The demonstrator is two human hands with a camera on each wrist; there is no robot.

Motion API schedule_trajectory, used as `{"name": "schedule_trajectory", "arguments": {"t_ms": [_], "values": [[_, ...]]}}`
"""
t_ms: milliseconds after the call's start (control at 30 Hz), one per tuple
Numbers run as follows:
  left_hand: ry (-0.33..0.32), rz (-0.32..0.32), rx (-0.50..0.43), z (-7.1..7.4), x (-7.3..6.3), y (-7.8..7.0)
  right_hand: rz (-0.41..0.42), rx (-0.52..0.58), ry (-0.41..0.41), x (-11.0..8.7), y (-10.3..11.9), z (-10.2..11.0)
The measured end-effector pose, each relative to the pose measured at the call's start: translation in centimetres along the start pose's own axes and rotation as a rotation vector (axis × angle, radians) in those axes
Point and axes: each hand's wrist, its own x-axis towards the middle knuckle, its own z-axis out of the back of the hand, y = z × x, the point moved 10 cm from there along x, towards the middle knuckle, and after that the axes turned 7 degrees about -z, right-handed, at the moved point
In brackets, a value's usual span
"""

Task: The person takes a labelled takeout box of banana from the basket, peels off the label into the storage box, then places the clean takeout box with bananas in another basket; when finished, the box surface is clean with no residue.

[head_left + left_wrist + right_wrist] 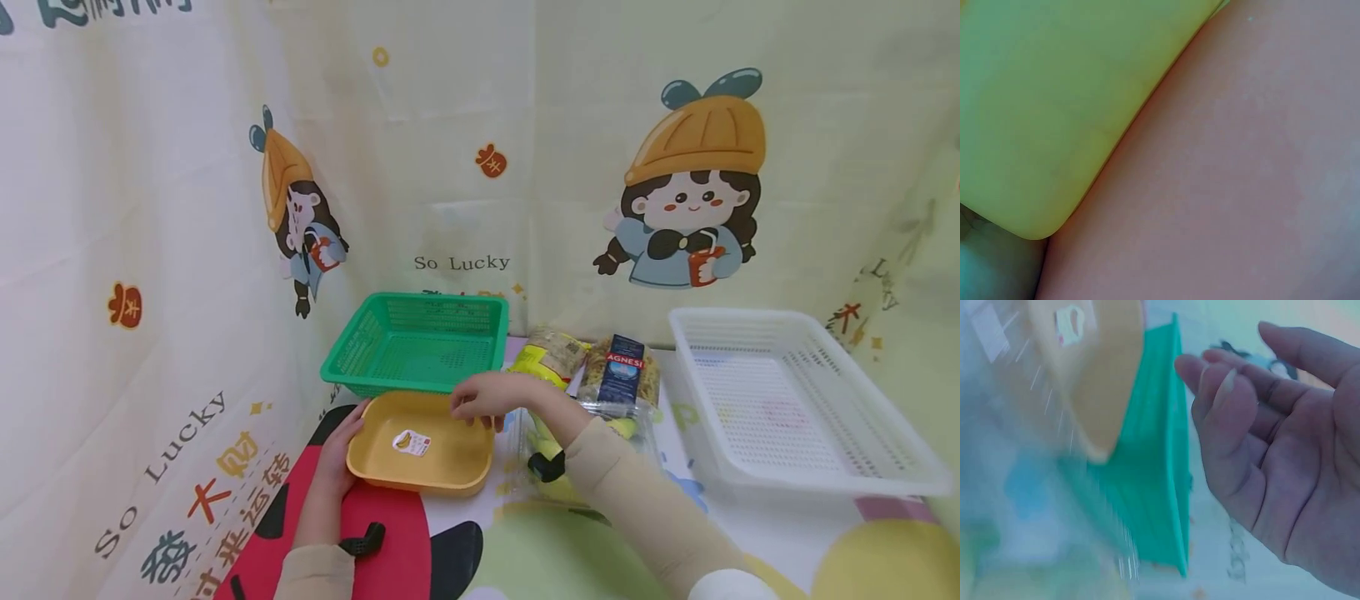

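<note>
- Touching tub [450,454] at its 9 o'clock wall w/ L hand [341,446], w/ fingers approx. straight along the outside.
- Showing mostly tub & L hand, v. close & blurry, in L wrist view.
- Hovering over tub's 2 o'clock side w/ R hand [487,396]; gripping nothing, w/ fingers loosely bent & thumb apart in R wrist view.
- See tub on tabletop [555,546], btwn the hands, w/ label [411,442] on its floor, toward 9 o'clock.
- See green basket [420,354] at tub's 12 o'clock, w/ near rim right by tub's far rim.
- See clear pack [633,427] at tub's 3 o'clock, partly hidden under R forearm [637,500].
- See yellow bag [551,354] at tub's 2 o'clock, beside pasta bag [622,371] marked "AGNESI", both just beyond pack.
- See white basket [750,400] well apart at 3 o'clock.
</note>
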Motion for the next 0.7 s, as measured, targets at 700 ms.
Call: {"name": "schedule_trajectory", "arguments": {"t_ms": [700], "values": [[0.048,-0.003,-0.011,-0.2,-0.3,-0.4,-0.149,0.086,-0.602,-19.4,-16.3,4.7]]}}
